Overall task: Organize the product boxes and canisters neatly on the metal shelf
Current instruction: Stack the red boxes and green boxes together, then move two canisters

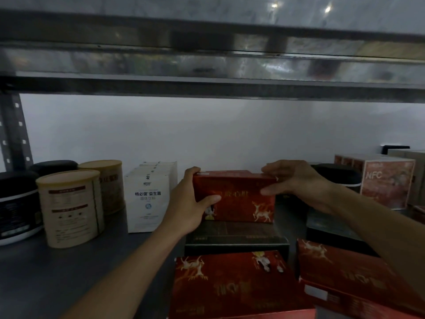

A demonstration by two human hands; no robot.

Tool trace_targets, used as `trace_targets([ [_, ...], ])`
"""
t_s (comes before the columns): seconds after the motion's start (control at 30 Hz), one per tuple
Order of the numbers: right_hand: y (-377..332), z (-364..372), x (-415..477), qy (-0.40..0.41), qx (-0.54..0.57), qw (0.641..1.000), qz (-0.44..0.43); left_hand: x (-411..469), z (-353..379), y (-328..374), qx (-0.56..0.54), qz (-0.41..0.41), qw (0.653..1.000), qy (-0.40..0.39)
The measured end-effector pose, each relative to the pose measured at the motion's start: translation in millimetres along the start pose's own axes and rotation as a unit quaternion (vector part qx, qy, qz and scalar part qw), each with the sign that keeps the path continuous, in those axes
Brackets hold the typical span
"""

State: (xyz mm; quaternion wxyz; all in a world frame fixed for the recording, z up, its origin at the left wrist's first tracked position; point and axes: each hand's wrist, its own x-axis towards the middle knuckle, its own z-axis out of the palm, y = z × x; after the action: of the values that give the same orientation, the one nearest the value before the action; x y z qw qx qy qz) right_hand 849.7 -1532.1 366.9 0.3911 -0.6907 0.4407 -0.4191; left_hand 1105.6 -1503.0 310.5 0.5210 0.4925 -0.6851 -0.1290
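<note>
A red box with gold deer stands upright on a flat black box at the middle of the metal shelf. My left hand grips its left end and my right hand holds its top right corner. Two more red deer boxes lie flat in front, one at the centre and one at the right. Left of my hands stand white boxes, two beige canisters, one nearer and one behind, and two black-lidded canisters.
An upper shelf beam runs overhead. A perforated upright post stands at the far left. At the right are a black canister, a red NFC box and dark flat boxes. Bare shelf surface lies at the front left.
</note>
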Motion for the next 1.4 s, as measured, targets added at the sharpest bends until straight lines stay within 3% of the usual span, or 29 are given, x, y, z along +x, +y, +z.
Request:
trace_targets([
  [0.1,4,4,8,0.087,-0.031,0.995,-0.035,10,2,0,0.035,-0.002,0.999,-0.02],
  [0.4,19,17,41,0.144,-0.012,0.987,-0.075,33,9,-8,0.105,-0.04,0.994,-0.013],
  [0.83,61,30,63,0.163,-0.107,0.979,-0.064,35,24,-30,0.171,-0.037,0.984,-0.026],
  [1.07,70,42,62,0.159,-0.208,0.959,-0.104,35,26,-38,0.208,-0.034,0.977,0.022],
  [1.4,76,47,56,0.156,-0.16,0.971,-0.081,34,28,-42,0.196,-0.056,0.978,0.032],
])
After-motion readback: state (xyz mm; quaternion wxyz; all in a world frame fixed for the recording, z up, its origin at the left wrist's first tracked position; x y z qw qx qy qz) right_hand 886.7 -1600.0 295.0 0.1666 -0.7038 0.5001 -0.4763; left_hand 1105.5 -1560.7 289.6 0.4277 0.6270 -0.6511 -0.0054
